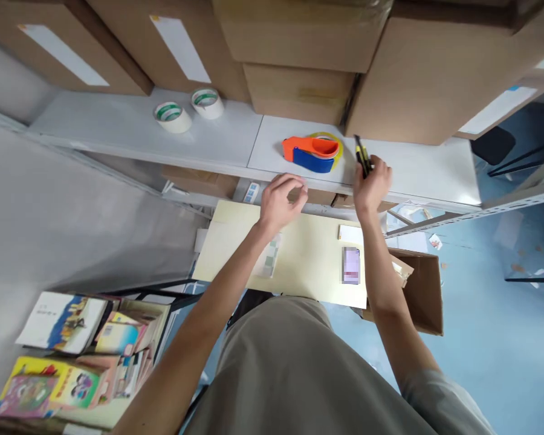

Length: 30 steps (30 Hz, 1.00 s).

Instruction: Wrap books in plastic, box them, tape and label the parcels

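My right hand [372, 184] is closed around a black and yellow utility knife [361, 156], which points up over the front of the grey shelf [226, 139]. Loosely curved and holding nothing, my left hand [283, 199] hovers by the shelf's front edge, with a gap between thumb and fingers. Between and beyond the hands, an orange and blue tape dispenser [310, 154] lies on the shelf with a yellow-edged roll in it. Farther left stand two rolls of white tape, a nearer roll [178, 122] and a farther roll [210, 107].
Cardboard boxes [299, 90] line the back of the shelf. Below is a pale yellow tabletop [308, 254] bearing a purple-screened phone [351, 266] and a sheet of paper [269, 257]. An opened carton [428, 290] stands at right; stacked books [68, 323] are at lower left.
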Available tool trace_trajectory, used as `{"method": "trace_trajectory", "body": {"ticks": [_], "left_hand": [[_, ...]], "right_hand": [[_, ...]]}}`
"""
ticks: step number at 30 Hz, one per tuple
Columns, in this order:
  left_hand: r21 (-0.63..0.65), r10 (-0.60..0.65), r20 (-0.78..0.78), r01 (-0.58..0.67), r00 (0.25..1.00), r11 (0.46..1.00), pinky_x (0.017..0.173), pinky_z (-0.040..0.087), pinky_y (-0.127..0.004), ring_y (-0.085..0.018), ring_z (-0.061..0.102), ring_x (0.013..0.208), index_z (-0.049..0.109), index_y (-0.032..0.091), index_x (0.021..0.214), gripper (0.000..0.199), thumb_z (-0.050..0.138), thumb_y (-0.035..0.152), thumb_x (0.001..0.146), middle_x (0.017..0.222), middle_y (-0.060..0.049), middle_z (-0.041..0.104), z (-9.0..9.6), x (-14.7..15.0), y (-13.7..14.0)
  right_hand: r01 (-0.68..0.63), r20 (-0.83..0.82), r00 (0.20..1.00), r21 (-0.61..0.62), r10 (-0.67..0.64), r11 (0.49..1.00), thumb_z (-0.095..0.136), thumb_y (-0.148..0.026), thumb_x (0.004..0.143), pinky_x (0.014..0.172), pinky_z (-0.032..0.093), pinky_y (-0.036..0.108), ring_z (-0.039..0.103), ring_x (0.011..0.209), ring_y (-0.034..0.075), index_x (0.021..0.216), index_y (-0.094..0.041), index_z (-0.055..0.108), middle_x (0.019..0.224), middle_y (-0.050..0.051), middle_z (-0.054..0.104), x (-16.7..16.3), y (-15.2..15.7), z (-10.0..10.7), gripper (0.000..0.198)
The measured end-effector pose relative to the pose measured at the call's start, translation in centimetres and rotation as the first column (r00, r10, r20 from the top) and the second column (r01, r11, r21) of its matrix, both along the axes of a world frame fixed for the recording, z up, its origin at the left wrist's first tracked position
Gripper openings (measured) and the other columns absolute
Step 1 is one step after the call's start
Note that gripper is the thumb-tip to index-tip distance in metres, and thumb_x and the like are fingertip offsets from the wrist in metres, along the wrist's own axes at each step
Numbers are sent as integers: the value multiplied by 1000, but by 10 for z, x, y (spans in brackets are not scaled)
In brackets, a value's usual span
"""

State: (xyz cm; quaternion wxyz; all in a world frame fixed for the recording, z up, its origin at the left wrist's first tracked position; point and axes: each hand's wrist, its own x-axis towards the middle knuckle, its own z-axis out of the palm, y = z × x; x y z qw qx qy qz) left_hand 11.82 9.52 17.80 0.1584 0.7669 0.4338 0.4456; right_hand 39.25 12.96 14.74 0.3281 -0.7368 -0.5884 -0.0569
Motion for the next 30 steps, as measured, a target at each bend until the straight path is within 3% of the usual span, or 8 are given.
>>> {"method": "trace_trajectory", "body": {"ticks": [2,4,8,11,15,20,24,30], "left_hand": [[-121,76,-18,-78,997,990,109,58,-39,-22,76,112,74,23,96,13,62,23,103,113,-6,82,-43,-36,-22],[-278,169,-74,-183,983,943,114,56,-41,-24,75,117,75,22,100,13,62,23,101,117,-8,83,-94,-77,-47],[-589,275,-287,-395,918,705,124,51,-47,-29,71,129,74,17,114,23,58,17,97,130,-14,79,-187,-154,-93],[-658,236,-325,-398,916,639,128,47,-51,-31,66,137,72,14,119,26,62,18,95,136,-18,75,-226,-190,-113],[-705,72,-355,-318,932,634,131,42,-55,-38,45,160,70,15,134,41,71,24,94,163,-20,59,-247,-212,-126],[-704,-243,-549,-285,800,651,132,36,-66,-49,20,172,61,19,160,68,65,13,93,185,-19,28,-259,-221,-135],[-711,-331,-557,-231,762,665,134,35,-61,-45,23,172,57,15,164,66,58,16,98,185,-21,27,-265,-231,-127],[-723,-526,-441,59,727,688,140,23,-59,-38,19,175,42,10,172,81,49,9,92,186,-17,28,-272,-255,-83]], "right_hand": [[-33,-7,999,118,34,993,36,-45,116,110,49,66,61,129,38,155,-19,55,137,20,65,-10,-32,2,50],[-108,-46,992,155,117,982,38,-49,116,109,50,68,62,129,40,160,-23,51,141,20,63,-29,-72,3,53],[-275,-186,944,1,270,961,52,-52,112,107,56,62,67,122,37,155,-27,57,136,16,70,-89,-147,-10,50],[-352,-261,915,-138,308,926,60,-49,109,105,59,56,69,116,35,145,-25,66,128,16,75,-135,-182,-42,44],[-374,-349,901,-329,256,867,63,-44,105,103,62,54,70,115,36,142,-22,70,126,16,78,-186,-203,-93,44],[-326,-366,922,-547,131,771,65,-36,99,107,62,49,71,122,35,142,-21,72,129,17,76,-255,-209,-136,46],[-275,-322,945,-695,54,665,66,-33,97,101,63,44,73,120,33,142,-24,73,134,15,72,-311,-194,-159,46],[-166,-211,977,-828,-24,535,60,-37,105,91,62,38,77,111,31,153,-24,65,140,14,68,-363,-152,-180,50]]}}
